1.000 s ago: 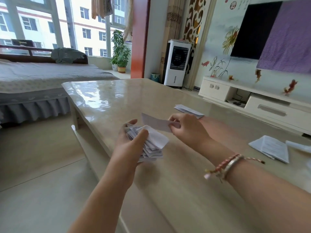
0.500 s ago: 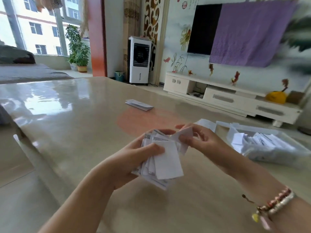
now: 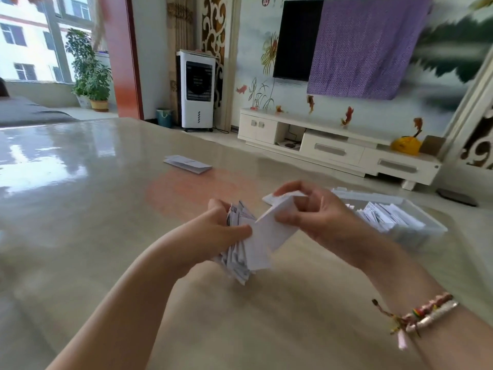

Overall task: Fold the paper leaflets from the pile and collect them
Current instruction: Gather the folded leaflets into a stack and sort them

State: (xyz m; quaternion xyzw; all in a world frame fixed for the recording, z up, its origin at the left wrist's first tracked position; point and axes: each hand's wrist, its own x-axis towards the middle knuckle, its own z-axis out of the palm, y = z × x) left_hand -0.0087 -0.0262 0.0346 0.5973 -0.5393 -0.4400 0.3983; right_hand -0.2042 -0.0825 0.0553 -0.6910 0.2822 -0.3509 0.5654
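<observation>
My left hand (image 3: 213, 231) grips a thick stack of folded white leaflets (image 3: 237, 252) just above the glossy beige table (image 3: 93, 209). My right hand (image 3: 320, 217) pinches one folded white leaflet (image 3: 269, 231) at its upper end, and this leaflet lies against the front of the stack. Behind my right hand stands a clear plastic box (image 3: 416, 231) filled with several folded leaflets (image 3: 384, 214). One more folded leaflet (image 3: 188, 164) lies alone farther back on the table.
A low white TV cabinet (image 3: 333, 145) runs along the far wall under a television half covered by a purple cloth. A white air cooler (image 3: 197, 89) and a potted plant stand by the window. The table's left edge borders open floor.
The view has swung right, bringing the plastic box into sight. My right hand has brought the single leaflet from above the stack onto its front. My left hand keeps its grip on the stack.
</observation>
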